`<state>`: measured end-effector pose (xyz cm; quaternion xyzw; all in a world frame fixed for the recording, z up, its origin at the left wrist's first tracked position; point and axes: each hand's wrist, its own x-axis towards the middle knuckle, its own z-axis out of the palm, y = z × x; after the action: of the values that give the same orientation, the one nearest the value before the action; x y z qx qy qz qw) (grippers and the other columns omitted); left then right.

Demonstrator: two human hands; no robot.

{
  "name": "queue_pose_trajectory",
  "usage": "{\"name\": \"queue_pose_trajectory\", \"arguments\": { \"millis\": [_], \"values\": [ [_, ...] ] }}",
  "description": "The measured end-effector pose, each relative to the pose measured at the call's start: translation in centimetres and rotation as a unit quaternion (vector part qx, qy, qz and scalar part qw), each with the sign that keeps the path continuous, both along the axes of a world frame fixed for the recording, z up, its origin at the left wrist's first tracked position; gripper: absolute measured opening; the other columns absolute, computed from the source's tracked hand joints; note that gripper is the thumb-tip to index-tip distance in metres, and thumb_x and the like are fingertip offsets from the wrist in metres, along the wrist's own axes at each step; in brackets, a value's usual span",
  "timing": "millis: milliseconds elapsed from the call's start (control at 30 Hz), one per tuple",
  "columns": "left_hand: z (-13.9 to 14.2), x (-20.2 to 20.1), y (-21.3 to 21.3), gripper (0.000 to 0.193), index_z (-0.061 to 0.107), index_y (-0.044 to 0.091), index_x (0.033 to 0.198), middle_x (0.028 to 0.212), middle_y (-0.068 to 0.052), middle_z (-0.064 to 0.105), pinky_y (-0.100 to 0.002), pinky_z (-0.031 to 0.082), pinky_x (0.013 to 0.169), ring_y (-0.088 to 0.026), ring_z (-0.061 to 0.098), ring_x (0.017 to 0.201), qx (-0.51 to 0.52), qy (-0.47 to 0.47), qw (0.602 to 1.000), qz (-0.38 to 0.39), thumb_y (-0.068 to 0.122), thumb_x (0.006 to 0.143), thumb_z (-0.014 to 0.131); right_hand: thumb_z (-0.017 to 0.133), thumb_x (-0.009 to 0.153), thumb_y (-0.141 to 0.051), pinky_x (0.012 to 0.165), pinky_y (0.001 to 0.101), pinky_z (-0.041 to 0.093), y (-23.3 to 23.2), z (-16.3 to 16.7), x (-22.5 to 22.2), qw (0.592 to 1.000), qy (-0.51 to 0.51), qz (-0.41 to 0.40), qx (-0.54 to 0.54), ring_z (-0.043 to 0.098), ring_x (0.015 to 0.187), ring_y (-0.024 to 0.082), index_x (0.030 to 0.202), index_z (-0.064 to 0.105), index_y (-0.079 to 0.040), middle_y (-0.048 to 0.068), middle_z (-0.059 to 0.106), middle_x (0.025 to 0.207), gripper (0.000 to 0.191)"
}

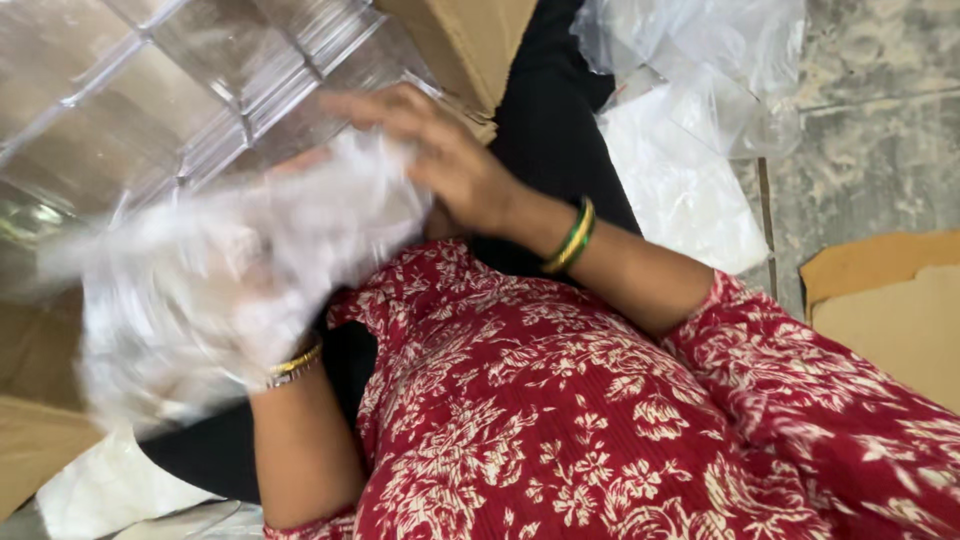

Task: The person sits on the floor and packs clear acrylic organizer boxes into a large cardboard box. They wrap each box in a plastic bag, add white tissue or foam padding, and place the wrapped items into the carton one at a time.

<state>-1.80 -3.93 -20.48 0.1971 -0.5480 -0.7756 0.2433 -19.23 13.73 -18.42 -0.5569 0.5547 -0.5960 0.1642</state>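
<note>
Two bare hands are at work on a crumpled clear plastic bag (pixel 230 290), which sits left of centre, low against the person's lap and just in front of a clear plastic tray (pixel 150 110) with ribbed, box-shaped compartments. The left hand (pixel 215 330) is inside or behind the film, so only a blurred shape shows through; whether its fingers are apart or clamped on the film I cannot tell. The right hand (pixel 440 160) lies over the upper right edge of the bag, fingers (pixel 375 105) stretched out and loosely together, pressing on the film rather than pinching it, and they reach close to the tray's near edge.

The risks, as I judge them, come from the film and the motion. The bag is blurred, which suggests fast handling; thin film gripped by a flat hand could slip free or tear where it is stretched over the left hand. The bangles (pixel 572 238) on the right wrist and the bangle (pixel 295 362) on the left wrist could snag the film and rip it. The tray looks thin and stiff, so a knock from the right hand could crack it or push it against the cardboard box (pixel 470 40) behind. More loose plastic bags (pixel 690 90) lie on the floor (pixel 880 150) to the far right, beside a cardboard sheet (pixel 890 310); they could get muddled with the one in hand.
</note>
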Motion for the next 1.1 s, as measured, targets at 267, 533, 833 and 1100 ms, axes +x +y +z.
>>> {"name": "queue_pose_trajectory", "arguments": {
  "millis": [267, 533, 833, 1100],
  "values": [
    [0.7, 0.4, 2.3, 0.019, 0.071, -0.001, 0.111, 0.100, -0.008, 0.074, -0.026, 0.054, 0.079, -0.015, 0.069, 0.088, 0.141, -0.027, 0.981, -0.128, 0.007, 0.094, 0.066, 0.038, 0.115, -0.038, 0.132, 0.0398, 0.019, 3.6, -2.9, 2.2, 0.999, -0.041, -0.006, -0.028, 0.022, 0.159, 0.022, 0.163, 0.032, -0.016, 0.013, 0.022, 0.168, 0.053],
    [0.7, 1.8, 4.2, 0.005, 0.073, -0.002, 0.092, 0.088, -0.007, 0.074, -0.025, 0.051, 0.069, -0.013, 0.068, 0.073, 0.102, -0.044, 0.986, -0.120, 0.000, 0.088, 0.072, 0.071, 0.102, -0.014, 0.114, 0.0403, 0.049, 5.7, -9.2, 2.2, 0.978, -0.189, 0.047, 0.076, 0.060, 0.132, 0.029, 0.139, 0.061, 0.007, 0.021, 0.063, 0.140, 0.044],
    [-0.7, -1.7, 4.4, 0.012, 0.071, -0.001, 0.108, 0.093, 0.000, 0.063, -0.019, 0.041, 0.068, -0.007, 0.053, 0.076, -0.238, -0.056, 0.970, 0.014, 0.008, 0.107, 0.078, 0.072, 0.090, -0.024, 0.100, 0.0364, 0.055, 11.0, -9.3, 1.1, 0.786, -0.586, 0.181, 0.072, 0.068, 0.111, 0.025, 0.133, 0.064, -0.002, 0.014, 0.069, 0.122, 0.050],
    [-3.2, -0.8, 2.7, 0.013, 0.072, 0.002, 0.105, 0.104, -0.011, 0.062, -0.032, 0.054, 0.071, -0.020, 0.063, 0.087, -0.496, -0.166, 0.851, 0.054, 0.012, 0.102, 0.081, 0.072, 0.091, -0.015, 0.095, 0.0471, 0.064, 23.3, -12.6, -4.9, 0.738, -0.530, -0.417, -0.030, 0.071, 0.111, 0.027, 0.123, 0.058, -0.002, 0.012, 0.065, 0.119, 0.037]
  ]
}}
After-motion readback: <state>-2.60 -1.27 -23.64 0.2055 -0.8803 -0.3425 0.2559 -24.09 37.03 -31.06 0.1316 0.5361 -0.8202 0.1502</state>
